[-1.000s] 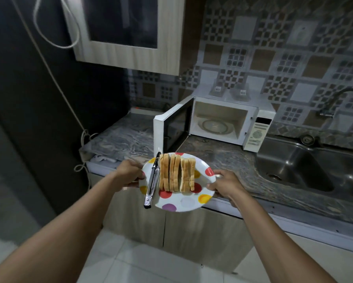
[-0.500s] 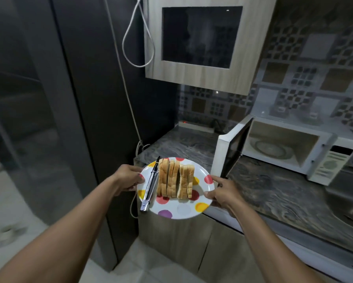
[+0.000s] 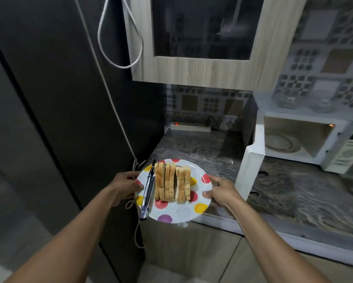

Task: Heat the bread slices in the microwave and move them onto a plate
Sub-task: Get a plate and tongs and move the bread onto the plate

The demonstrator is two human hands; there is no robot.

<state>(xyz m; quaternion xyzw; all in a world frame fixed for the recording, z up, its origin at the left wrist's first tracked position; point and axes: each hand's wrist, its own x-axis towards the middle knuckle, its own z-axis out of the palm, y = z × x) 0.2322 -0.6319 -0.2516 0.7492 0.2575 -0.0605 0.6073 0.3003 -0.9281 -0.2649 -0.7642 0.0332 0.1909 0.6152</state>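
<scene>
holding a row of six or so tan bread slices [image 3: 172, 184], stood on edge side by side, on one round white plate with coloured polka dots [image 3: 183, 213]; the exact count is hard to tell where the slices press together. one pair of slim metal tongs with a dark tip [image 3: 148, 188] lies along the plate's left side, just beside the bread, its end overhanging the near rim. my left hand [image 3: 124, 186] is closed on the plate's left edge and my right hand [image 3: 222, 192] grips the right edge, thumb on top, so the plate is in the air in front of the counter's corner.

to the right stands one white microwave oven [image 3: 306, 139] with its door [image 3: 251, 164] swung open; the glass turntable inside is bare. it sits on a grey marbled stone countertop [image 3: 192, 148]. at the back of the counter lies one white power strip [image 3: 190, 127] with a red light. above hangs one pale wood wall cabinet with a dark glass door [image 3: 202, 66], a white cable [image 3: 118, 48] looping beside it. patterned square tiles [image 3: 331, 58] cover the wall, and a tall dark panel [image 3: 49, 99] fills the left.
</scene>
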